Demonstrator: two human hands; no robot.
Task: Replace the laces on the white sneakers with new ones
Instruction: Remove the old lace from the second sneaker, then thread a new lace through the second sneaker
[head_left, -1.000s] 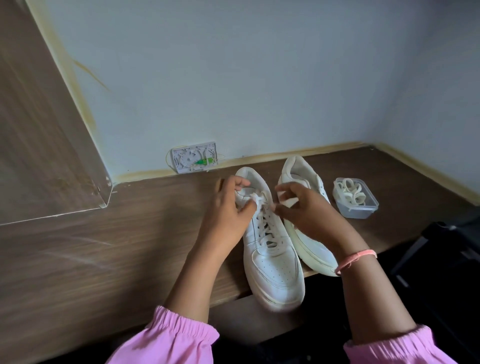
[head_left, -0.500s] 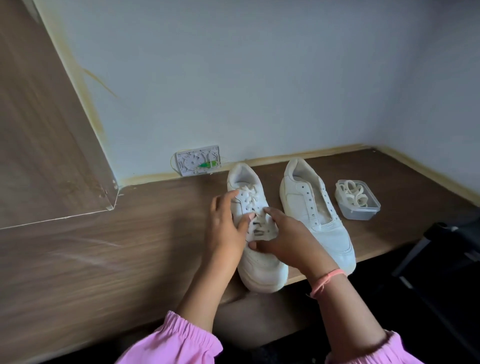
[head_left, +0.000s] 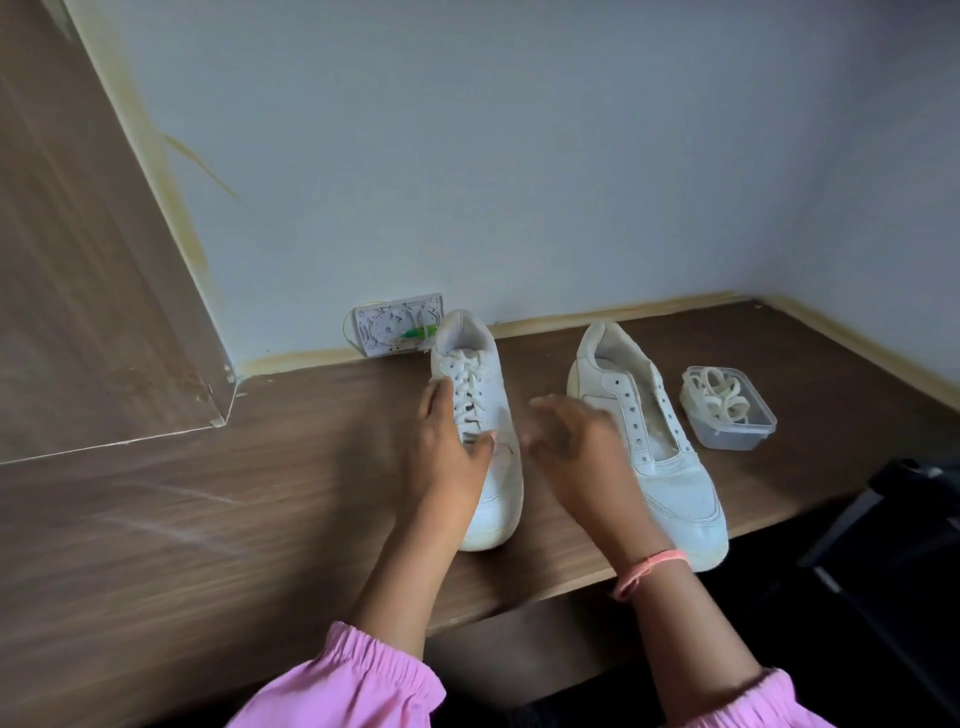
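Two white sneakers (head_left: 649, 431): one laced under the left hand (head_left: 447, 447), whose grip rests loose.

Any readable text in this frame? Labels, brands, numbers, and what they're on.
None readable.
Wall plate: moulded markings and a green spot, too small to tell whether any are letters.
Laced sneaker: no visible brand or print; partly hidden by the left hand.
Unlaced sneaker: plain, no print showing.
Clear box of laces: no label visible.
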